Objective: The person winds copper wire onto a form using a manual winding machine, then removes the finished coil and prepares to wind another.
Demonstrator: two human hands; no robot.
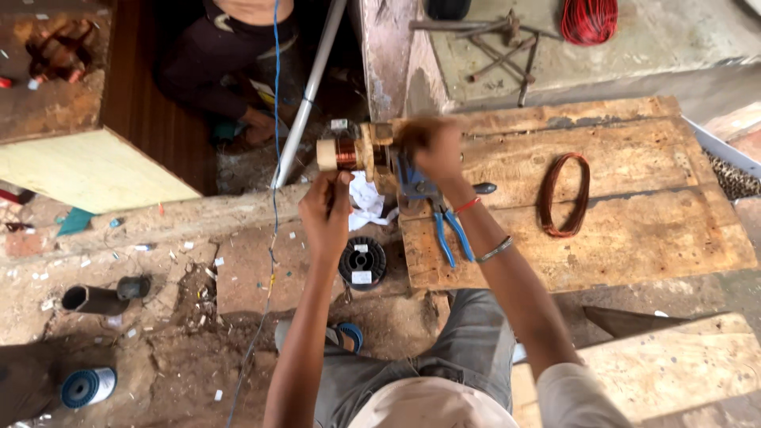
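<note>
1. Head view: left hand pinches something too thin for me to make out, just under the copper coil.
2. Right hand, motion-blurred, grips the winder at the rough plank bench; I cannot tell its fingers apart.
3. Blue-handled pliers and a wire loop lie on the bench.

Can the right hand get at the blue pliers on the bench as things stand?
Probably yes. The right hand is at the winder, blurred, and the blue pliers lie on the bench just under its wrist. Nothing lies on them, but the hand would have to leave the winder.
</note>
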